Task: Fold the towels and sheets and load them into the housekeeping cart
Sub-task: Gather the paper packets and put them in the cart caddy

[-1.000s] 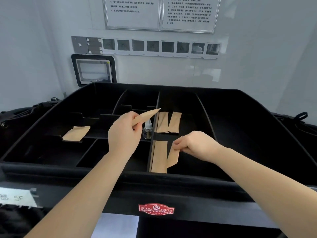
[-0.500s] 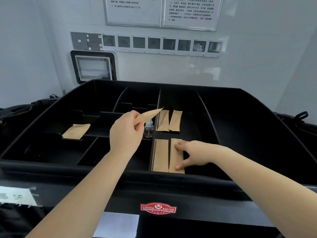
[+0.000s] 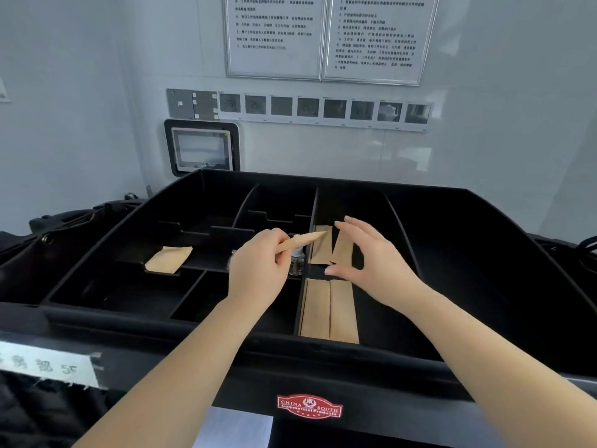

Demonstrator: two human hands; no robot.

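L hand [image 3: 255, 270] is pinching a thin, probably light paper packet [image 3: 302, 241] by its end, R hand [image 3: 371, 257] hovering open over the cart tray [image 3: 452, 253] w/ nothing held.

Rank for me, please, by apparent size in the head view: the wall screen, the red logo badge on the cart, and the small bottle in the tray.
1. Wall screen
2. Red logo badge, though nearness to the camera enlarges it
3. Small bottle, partly hidden behind the left hand

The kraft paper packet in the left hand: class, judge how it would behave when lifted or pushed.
The kraft paper packet juts past the left hand without drooping, so probably fairly stiff. Pinched by few fingers, likely light. Flat like the packets in the tray, it should slide, not roll.
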